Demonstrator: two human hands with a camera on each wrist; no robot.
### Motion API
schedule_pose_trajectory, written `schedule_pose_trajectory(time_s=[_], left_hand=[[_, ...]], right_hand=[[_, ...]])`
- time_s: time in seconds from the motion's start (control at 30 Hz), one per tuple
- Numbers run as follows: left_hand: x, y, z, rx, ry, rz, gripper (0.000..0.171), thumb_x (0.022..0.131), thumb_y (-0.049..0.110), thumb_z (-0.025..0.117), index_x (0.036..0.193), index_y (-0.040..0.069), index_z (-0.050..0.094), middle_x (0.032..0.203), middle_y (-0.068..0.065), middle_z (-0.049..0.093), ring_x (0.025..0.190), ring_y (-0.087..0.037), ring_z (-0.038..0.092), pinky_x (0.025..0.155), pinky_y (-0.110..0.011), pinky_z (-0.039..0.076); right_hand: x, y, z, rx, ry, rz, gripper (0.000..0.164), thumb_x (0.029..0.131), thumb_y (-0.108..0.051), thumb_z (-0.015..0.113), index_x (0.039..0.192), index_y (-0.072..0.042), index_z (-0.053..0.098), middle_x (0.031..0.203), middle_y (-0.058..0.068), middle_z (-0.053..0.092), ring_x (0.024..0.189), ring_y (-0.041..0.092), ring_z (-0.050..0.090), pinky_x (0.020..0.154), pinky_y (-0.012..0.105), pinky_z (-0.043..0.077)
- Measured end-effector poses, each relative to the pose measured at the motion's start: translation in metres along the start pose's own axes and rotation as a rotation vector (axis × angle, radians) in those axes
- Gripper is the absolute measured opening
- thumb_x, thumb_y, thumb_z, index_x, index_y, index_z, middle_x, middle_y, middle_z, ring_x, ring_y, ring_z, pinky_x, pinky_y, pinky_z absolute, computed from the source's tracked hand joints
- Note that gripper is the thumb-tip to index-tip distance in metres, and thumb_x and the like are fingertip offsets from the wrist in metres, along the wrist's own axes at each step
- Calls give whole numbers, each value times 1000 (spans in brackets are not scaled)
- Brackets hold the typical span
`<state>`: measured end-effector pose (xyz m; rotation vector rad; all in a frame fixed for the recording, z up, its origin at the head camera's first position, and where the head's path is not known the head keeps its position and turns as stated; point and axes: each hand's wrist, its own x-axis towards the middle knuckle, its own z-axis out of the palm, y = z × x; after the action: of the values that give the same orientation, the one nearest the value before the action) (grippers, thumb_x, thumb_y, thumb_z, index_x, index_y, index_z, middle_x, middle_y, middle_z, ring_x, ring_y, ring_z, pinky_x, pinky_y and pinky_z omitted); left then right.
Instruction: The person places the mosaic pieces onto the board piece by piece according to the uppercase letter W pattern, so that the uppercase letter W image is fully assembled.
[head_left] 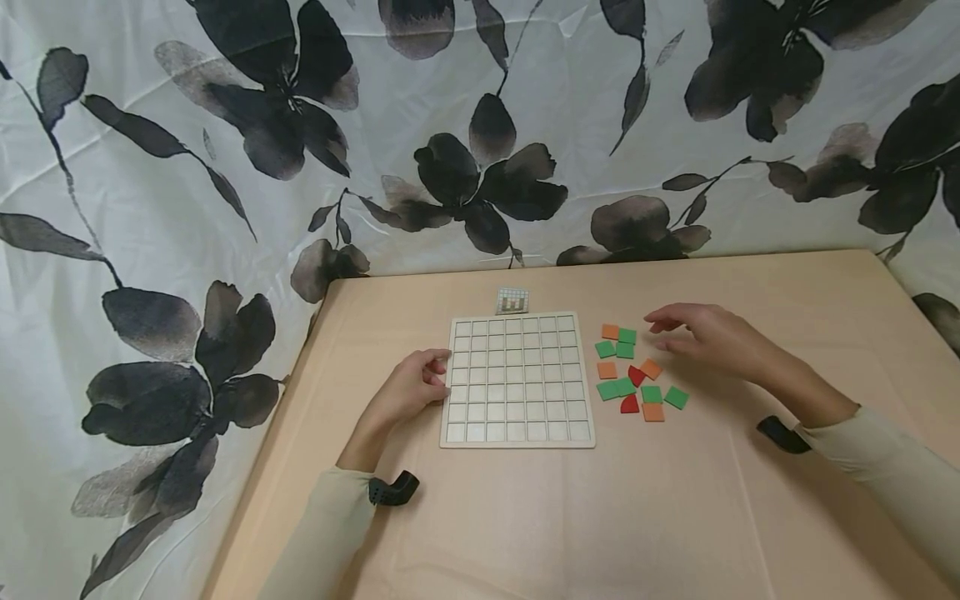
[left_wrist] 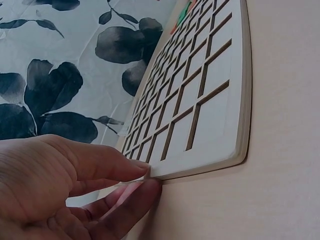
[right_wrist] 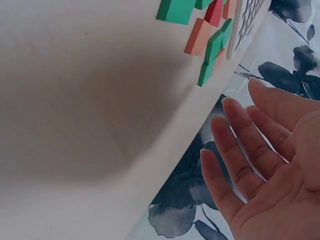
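A pale square grid board (head_left: 517,442) lies flat in the middle of the table, with rows of square cells. My left hand (head_left: 411,385) is at its left edge. In the left wrist view, thumb and fingers (left_wrist: 142,197) pinch the board's edge near a corner. Right of the board lie loose flat tiles: green squares (head_left: 676,397), orange squares (head_left: 653,412) and red rounded-edge pieces (head_left: 629,404). Over the table just right of these tiles hovers my right hand (head_left: 701,335), its fingers loosely extended and nothing in it, as the right wrist view shows.
Behind the board's top edge sits a small card (head_left: 512,301) with a printed grid pattern. A beige table (head_left: 570,525) carries everything. A white cloth with dark flowers (head_left: 450,100) hangs behind and to the left. Each wrist wears a black device (head_left: 393,489).
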<state>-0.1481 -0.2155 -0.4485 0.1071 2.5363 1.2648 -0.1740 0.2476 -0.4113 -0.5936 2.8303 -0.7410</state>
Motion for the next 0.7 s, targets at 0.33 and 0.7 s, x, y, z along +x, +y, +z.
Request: schedule_pose_trajectory(time_s=[0.33, 0.7], left_hand=[[2, 1, 0, -19, -4, -25, 65, 83, -9, 70, 145, 1, 52, 115, -14, 54, 94, -21, 55, 69, -23, 52], [3, 2, 1, -28, 0, -39, 66, 83, -10, 70, 145, 1, 51, 116, -14, 54, 94, -21, 56, 70, -24, 53]], right_hand=[[12, 9, 12, -46, -14, -14, 47, 89, -14, 77, 131, 0, 63, 118, 16, 69, 109, 34, 64, 94, 56, 53], [25, 22, 23, -56, -45, -46, 45, 90, -15, 77, 131, -2, 65, 117, 12, 67, 106, 29, 64, 94, 51, 55]])
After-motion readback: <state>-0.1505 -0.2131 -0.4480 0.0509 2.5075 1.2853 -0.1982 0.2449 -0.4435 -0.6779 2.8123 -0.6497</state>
